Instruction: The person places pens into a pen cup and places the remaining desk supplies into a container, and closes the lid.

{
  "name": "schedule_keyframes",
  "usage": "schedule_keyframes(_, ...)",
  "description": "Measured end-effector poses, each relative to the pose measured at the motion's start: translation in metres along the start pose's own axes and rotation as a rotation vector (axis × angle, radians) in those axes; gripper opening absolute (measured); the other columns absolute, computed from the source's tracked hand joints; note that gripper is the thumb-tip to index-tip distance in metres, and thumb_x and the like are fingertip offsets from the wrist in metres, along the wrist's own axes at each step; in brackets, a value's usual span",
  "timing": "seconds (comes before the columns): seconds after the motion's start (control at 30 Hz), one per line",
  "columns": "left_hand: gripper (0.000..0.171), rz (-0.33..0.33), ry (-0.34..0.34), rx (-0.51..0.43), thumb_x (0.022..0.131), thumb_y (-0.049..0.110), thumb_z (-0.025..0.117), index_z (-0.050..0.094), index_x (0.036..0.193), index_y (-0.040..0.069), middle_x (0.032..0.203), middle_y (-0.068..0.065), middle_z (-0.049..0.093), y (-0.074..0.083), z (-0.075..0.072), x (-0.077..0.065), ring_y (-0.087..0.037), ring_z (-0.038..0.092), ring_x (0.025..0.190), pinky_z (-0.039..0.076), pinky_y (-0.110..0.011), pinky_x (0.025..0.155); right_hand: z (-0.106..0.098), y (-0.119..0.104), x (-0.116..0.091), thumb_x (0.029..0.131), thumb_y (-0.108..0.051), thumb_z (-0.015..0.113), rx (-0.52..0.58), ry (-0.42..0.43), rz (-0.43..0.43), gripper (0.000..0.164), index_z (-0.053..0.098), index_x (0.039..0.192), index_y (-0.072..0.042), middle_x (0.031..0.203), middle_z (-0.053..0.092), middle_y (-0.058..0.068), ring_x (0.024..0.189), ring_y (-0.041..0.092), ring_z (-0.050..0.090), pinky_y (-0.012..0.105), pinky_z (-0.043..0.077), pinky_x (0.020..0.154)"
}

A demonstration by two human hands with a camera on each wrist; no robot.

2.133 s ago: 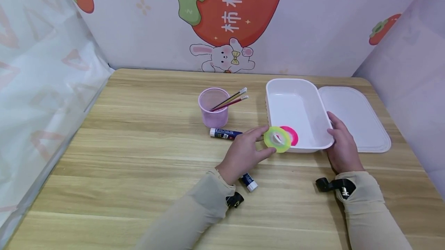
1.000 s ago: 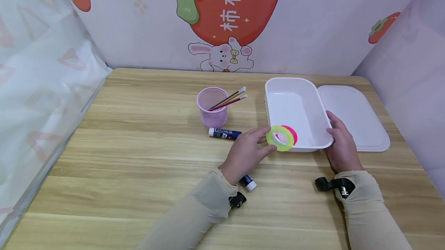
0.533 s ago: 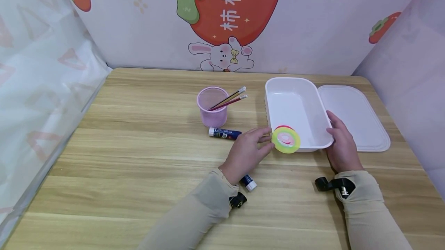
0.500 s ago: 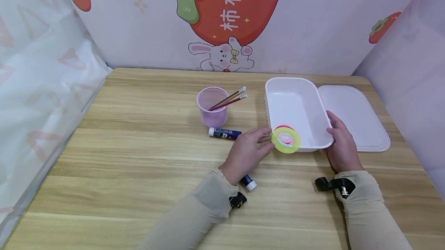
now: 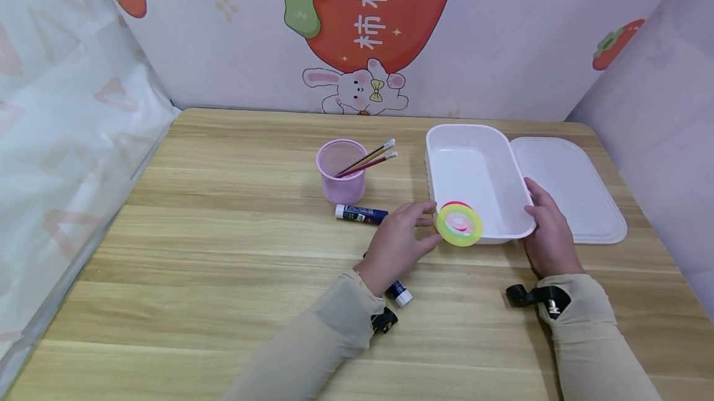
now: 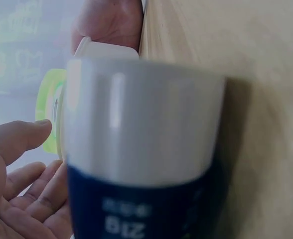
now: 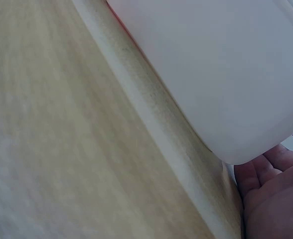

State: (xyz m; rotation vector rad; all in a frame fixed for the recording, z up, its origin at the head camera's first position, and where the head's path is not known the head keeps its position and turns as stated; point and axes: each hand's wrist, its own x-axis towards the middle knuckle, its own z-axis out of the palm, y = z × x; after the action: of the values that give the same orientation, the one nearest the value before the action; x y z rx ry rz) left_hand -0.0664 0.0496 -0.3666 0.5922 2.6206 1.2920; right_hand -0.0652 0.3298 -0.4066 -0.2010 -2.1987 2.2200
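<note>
A yellow-green tape roll [image 5: 459,225] sits over a pink tape roll [image 5: 456,204] at the near left corner of the white box [image 5: 468,130]. My left hand [image 5: 403,241] lies just left of it, fingers loosely spread, thumb and fingertips close to the roll's edge without gripping it. The left wrist view shows that hand [image 6: 22,189] relaxed beside the yellow-green tape roll [image 6: 48,109]. My right hand [image 5: 549,227] grips the box's near right corner, thumb on the rim. In the right wrist view its palm [image 7: 271,194] is against the box wall [image 7: 221,74].
A white lid [image 5: 566,187] lies right of the box. A pink cup [image 5: 341,171] with pencils [image 5: 370,158] stands left of it. One glue stick [image 5: 359,214] lies before the cup, another [image 5: 400,293] under my left wrist, filling the left wrist view [image 6: 141,149].
My left hand carried the yellow-green roll right onto the pink roll and let it go. Over the last half second the hand eased back slightly; the right hand stayed put.
</note>
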Motion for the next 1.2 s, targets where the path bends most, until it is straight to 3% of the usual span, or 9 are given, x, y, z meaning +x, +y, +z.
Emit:
schedule_keyframes(0.53,0.047,0.013,0.024,-0.019,0.092,0.023,0.076,0.061,0.134,0.01,0.122,0.0,0.066,-0.0022,0.0038,0.0025,-0.007,0.066,0.106,0.052,-0.02,0.09,0.0007,-0.0006,-0.0005,0.109,-0.023,0.023,-0.007,0.0,0.008,0.053,0.016,0.162,-0.027,0.168,0.008,-0.005,0.153,0.021,0.013,0.036,0.021,0.119)
schedule_keyframes(1.2,0.048,-0.015,0.004,-0.001,0.092,0.025,0.076,0.06,0.136,0.013,0.121,0.005,0.066,-0.0011,0.0005,0.0009,-0.006,0.065,0.108,0.052,-0.021,0.089,0.0005,-0.0024,-0.0022,0.109,-0.024,0.024,0.007,-0.005,0.027,0.053,0.017,0.161,-0.029,0.168,0.009,-0.005,0.152,0.024,0.016,0.037,0.025,0.118)
